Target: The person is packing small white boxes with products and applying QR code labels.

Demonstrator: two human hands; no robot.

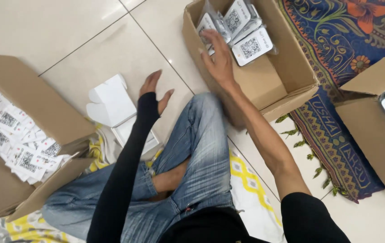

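Note:
My right hand (218,56) reaches into an open cardboard box (287,76) at the top middle, fingers spread on clear-wrapped white packets with square printed codes (246,40); whether it grips one is not clear. My left hand (154,92), in a black sleeve, hovers open with fingers apart just right of an unfolded small white carton (111,103) lying on the tiled floor. I sit cross-legged in blue jeans (197,153) between the boxes.
A cardboard box (30,99) at the left holds several small white labelled cartons (17,144). A third box (377,130) with wrapped packets stands at the right on a patterned blue rug (336,135). A yellow-white cloth (246,189) lies under me.

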